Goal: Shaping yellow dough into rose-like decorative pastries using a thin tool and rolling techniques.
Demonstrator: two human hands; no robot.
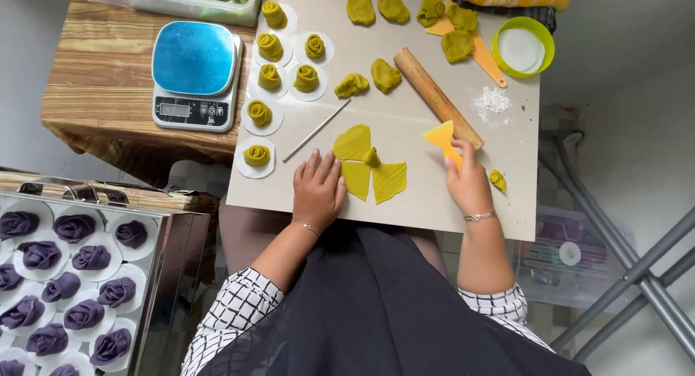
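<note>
Head view looks straight down on a pale work board (405, 209) resting across the person's lap and a wooden tabletop (101, 79). The left hand (318, 188) lies flat and open, fingers spread, pressing on the left edge of a group of flattened yellow-green dough petals (369, 170); it grips nothing, and seems only to steady the dough against the board. The right hand (467, 184) is closed around a yellow plastic scraper (443, 138), blade pointing up and away, just right of the petals, so the edge is ready beside the dough. A small rolled bit of dough (371, 157) sits where the petals overlap.

Beyond the hands, a wooden rolling pin (436, 97) lies diagonally, with a thin metal rod (316, 131) to its left. Unshaped dough lumps (384, 75) are scattered along the far part of the board, next to a little pile of flour (494, 99) and a green-rimmed bowl (523, 49), presumably kept near for dusting. Finished green dough roses (269, 78) each sit on a white paper round, lined up at the board's left side, near a kitchen scale (195, 75). A metal tray (170, 260) at lower left holds purple dough roses (72, 275) on similar rounds, set well apart from the working area.
</note>
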